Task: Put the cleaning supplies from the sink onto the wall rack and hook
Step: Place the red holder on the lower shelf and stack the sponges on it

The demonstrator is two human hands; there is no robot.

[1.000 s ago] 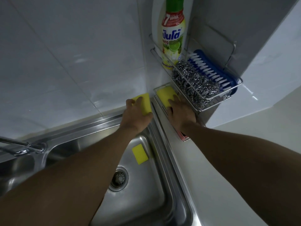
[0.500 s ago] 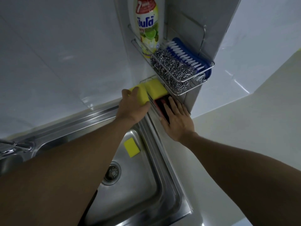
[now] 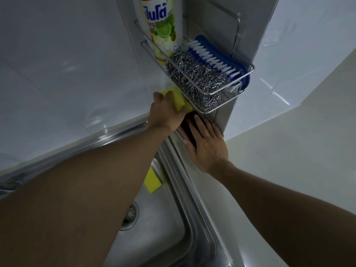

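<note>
1. Gripping 1 yellow sponge [image 3: 178, 102] in left hand [image 3: 166, 114], pressing it into the tier under the wire rack [image 3: 227, 87].
2. Resting right hand [image 3: 207, 145] open, flat below the rack, likely steadying.
3. Leaving 1 sponge in sink [image 3: 153, 180], far below the rack.

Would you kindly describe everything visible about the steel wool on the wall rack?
The steel wool is a large, shiny mass of tangled silvery metal coils, looking springy and coarse. It lies in the upper wire rack, filling its front part and pressing against the front rail, with coils bulging through the wires below. Behind it, a blue brush with white bristles lies alongside it; to its left stands the soap bottle, close enough that contact cannot be judged. Neither hand touches it.
</note>
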